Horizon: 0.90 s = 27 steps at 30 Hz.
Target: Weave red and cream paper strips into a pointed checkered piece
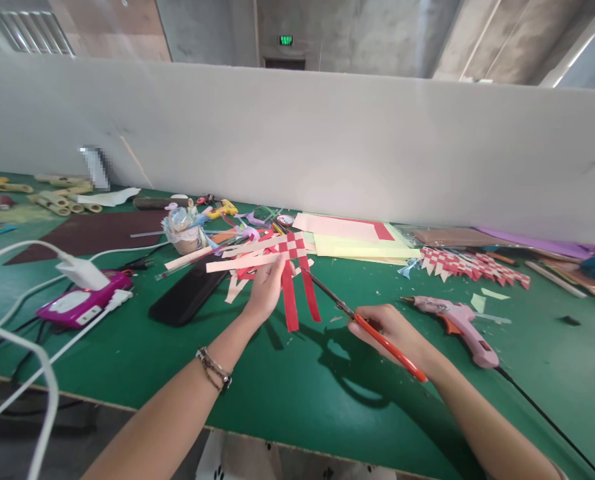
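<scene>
My left hand (267, 288) is closed on a woven paper piece (293, 247), a red and pale pink check with loose strips hanging down and to the left. In my right hand (384, 327) is a pair of scissors (390, 348) with red-orange handles. Their blades point up and left, with the tips at or close to a red strip near the woven part; whether they touch it I cannot tell. Below the left hand's paper, a black phone (188, 297) lies on the green table, and further loose strips show behind the hand.
A pink glue gun (460, 323) lies to the right, its cord trailing off the front. Woven zigzag pieces (472, 265) and paper sheets (350, 230) lie behind. At left are a purple power strip (84, 300) with white cables, a decorated jar (183, 230) and bamboo pieces (57, 200).
</scene>
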Each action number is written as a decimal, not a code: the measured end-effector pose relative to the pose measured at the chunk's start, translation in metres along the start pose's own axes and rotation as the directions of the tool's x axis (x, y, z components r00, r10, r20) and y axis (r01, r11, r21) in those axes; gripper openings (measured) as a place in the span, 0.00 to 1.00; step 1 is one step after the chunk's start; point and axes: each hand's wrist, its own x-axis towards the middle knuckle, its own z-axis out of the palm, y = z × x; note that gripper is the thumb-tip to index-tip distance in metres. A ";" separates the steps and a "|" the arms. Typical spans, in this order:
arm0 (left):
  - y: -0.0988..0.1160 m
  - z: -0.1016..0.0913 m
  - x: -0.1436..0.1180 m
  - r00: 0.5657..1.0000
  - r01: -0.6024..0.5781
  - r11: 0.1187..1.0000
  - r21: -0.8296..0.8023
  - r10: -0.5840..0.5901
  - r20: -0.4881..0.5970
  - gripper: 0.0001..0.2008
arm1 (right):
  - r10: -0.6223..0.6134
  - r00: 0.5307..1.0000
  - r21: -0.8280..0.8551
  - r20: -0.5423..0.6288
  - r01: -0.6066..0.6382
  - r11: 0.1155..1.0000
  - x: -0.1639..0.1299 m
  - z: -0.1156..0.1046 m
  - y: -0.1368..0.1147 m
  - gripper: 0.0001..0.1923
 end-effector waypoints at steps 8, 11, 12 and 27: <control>-0.001 0.001 0.005 0.990 0.030 0.991 -0.129 -0.048 -0.136 0.16 | 0.006 1.000 -0.003 -0.021 -0.007 1.000 -0.001 -0.003 0.004 0.21; 0.000 -0.001 0.008 0.989 0.002 0.991 -0.131 -0.022 -0.145 0.15 | 0.016 1.000 -0.014 -0.027 -0.016 1.000 -0.002 -0.005 0.005 0.21; 0.000 -0.001 0.008 0.990 -0.005 0.992 -0.124 -0.013 -0.142 0.15 | 0.020 0.999 -0.019 -0.026 -0.020 1.000 -0.002 -0.005 0.004 0.21; -0.005 -0.006 0.012 0.983 -0.047 0.997 -0.069 0.034 -0.182 0.17 | 0.017 0.999 -0.178 -0.038 -0.023 0.984 -0.002 -0.010 0.009 0.19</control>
